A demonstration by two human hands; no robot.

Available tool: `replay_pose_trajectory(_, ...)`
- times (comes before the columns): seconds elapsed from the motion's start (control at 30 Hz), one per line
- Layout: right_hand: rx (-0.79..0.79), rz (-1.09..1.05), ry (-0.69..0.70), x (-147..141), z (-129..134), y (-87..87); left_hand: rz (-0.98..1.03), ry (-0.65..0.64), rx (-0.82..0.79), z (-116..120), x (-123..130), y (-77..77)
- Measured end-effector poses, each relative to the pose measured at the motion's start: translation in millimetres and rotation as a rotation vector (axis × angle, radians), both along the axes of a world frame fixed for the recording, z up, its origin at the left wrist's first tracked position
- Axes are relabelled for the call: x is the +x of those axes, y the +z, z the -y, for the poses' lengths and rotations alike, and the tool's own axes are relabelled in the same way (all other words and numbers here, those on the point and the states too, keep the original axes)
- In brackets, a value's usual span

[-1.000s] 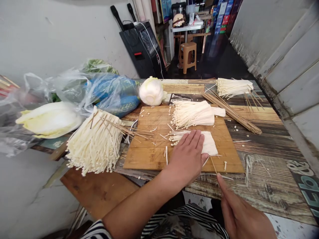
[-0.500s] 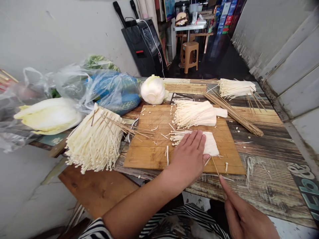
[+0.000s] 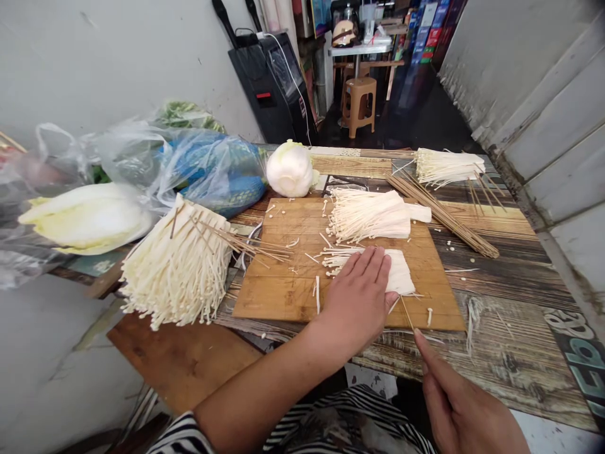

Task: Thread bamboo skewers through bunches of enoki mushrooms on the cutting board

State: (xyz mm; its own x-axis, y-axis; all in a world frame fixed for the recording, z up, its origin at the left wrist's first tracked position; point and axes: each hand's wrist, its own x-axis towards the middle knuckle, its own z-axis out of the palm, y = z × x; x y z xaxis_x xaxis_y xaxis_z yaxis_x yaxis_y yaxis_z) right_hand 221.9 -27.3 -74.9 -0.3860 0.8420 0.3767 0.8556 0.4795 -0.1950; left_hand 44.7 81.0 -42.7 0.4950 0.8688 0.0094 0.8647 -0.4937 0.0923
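Enoki bundle [image 3: 399, 272], right of centre in the frame, lies on the cutting board [image 3: 278, 284]. Left hand [image 3: 355, 302] presses it flat, fingers straight and together, probably to steady it. Right hand [image 3: 456, 391], lower right, pinches a skewer [image 3: 407, 313], forefinger extended, presumably for aim; whether its tip has entered the bundle cannot be told.

A table [image 3: 515, 328] with a plank-patterned top carries a wooden cutting board [image 3: 278, 277] near its front edge. A pale cabbage [image 3: 290, 169] sits behind the board, beside a clear plastic bag [image 3: 215, 165]. To the right lie a bundle of thin skewers [image 3: 444, 216], skewered enoki mushrooms [image 3: 449, 168] near the far corner, and mushroom scraps [image 3: 462, 270].
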Motion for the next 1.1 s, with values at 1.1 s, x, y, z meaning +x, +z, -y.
replay_pose_trajectory(1.1,0.147,-0.061,-0.146,-43.4,-20.3,16.9,-0.026,-0.026,0.107,-1.3,0.2,-9.3)
